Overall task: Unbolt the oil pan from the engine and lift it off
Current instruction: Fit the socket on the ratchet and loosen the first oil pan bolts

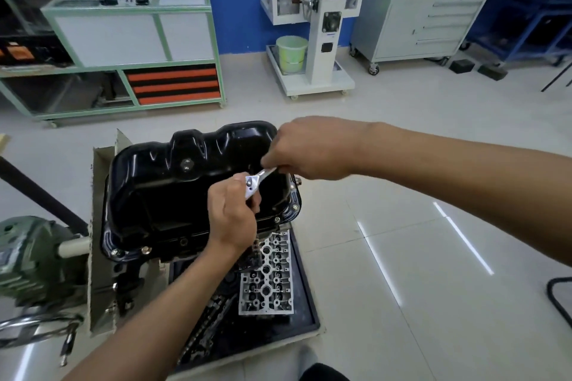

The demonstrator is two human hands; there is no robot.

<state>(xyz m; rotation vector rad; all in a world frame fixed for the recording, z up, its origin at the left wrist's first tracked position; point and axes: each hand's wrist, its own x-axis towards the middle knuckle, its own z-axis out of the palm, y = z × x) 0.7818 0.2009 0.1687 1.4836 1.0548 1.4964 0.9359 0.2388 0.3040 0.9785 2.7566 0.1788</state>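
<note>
nearest, a cylinder head (267,281) lies in a black tray (308,312) on the floor, toward its right edge. just above, the left hand (230,219) curls its fingers round the head of a ratchet (255,182), and the right hand (312,148) pinches the handle's far end. both are over the right edge of the black oil pan (161,188), which sits on the engine (130,284) with bolts (145,250) along its near rim. farther off, a green bucket (291,52) stands beside a white machine (322,27).
</note>
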